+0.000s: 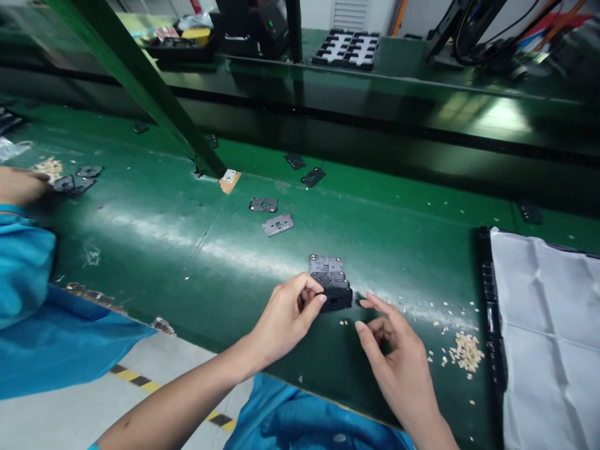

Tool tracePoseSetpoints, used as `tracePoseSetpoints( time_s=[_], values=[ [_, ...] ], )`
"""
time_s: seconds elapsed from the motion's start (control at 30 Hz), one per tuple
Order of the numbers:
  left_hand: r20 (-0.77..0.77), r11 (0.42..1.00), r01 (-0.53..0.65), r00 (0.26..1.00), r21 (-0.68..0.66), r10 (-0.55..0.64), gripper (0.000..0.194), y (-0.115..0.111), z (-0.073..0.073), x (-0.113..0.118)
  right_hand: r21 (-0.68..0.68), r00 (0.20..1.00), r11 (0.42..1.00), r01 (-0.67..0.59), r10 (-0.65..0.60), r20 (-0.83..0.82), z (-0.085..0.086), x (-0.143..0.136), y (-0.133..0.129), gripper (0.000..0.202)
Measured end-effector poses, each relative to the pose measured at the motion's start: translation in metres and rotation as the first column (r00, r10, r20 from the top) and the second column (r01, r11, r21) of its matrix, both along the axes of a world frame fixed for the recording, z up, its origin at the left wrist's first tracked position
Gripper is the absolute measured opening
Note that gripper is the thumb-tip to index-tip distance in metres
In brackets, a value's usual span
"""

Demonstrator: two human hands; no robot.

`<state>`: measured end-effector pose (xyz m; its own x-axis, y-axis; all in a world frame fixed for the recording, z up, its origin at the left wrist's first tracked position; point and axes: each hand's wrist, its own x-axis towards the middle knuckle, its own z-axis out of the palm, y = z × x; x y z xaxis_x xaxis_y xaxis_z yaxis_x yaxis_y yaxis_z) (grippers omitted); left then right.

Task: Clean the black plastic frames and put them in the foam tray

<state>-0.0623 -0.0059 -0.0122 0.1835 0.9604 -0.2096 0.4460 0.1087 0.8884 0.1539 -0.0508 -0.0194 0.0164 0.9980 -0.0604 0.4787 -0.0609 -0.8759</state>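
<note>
Between thumb and forefinger, my left hand [295, 312] pinches the left end of a flat black plastic plate [338, 299], tilted up from the bench. Right behind it lies a row of overlapping dark grey plates [325, 265] with small cut-outs. My right hand [391, 340] is just right of the held plate, apart from it, with thumb and fingers spread and nothing visible between them. To its right sits a heap of tiny pale pieces [466, 353], with several strewn around it.
A green bench [225, 250] carries two loose plates, one a grey plate [278, 225]. At right stands a black tray [494, 312] under a white sheet [548, 325]. A slanted green post [140, 81] rises at left. A co-worker's hand [21, 185] is by more plates.
</note>
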Motion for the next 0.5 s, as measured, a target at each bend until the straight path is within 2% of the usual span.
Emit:
tracePoseSetpoints(
  time_s=[0.1,0.2,0.3,0.37,0.43,0.5],
  values=[
    [-0.238,0.989,0.074,0.97,0.128,-0.042,0.007,0.009,-0.002,0.0,0.132,0.988,0.99,-0.057,0.037,0.147,-0.002,-0.004,0.007,0.033],
    [-0.501,0.957,0.166,0.865,0.239,-0.025,0.014,0.011,-0.003,0.003,0.153,0.967,0.98,-0.127,0.088,0.24,-0.009,-0.009,0.011,0.035],
    [-0.611,0.891,0.279,0.791,0.358,-0.002,0.029,0.01,-0.006,0.007,0.132,0.95,0.977,-0.165,0.121,0.288,-0.02,-0.013,0.009,0.035],
    [-0.665,0.824,0.405,0.746,0.397,-0.046,0.044,0.011,-0.01,0.01,0.144,0.945,0.974,-0.173,0.123,0.303,-0.026,-0.015,0.007,0.036],
    [-0.717,0.776,0.509,0.689,0.372,-0.109,0.054,0.013,-0.017,0.011,0.163,0.942,0.971,-0.173,0.114,0.315,-0.03,-0.016,0.005,0.037],
    [-0.746,0.762,0.557,0.649,0.331,-0.149,0.056,0.016,-0.024,0.01,0.173,0.938,0.97,-0.171,0.106,0.329,-0.031,-0.017,0.004,0.036]
  ],
)
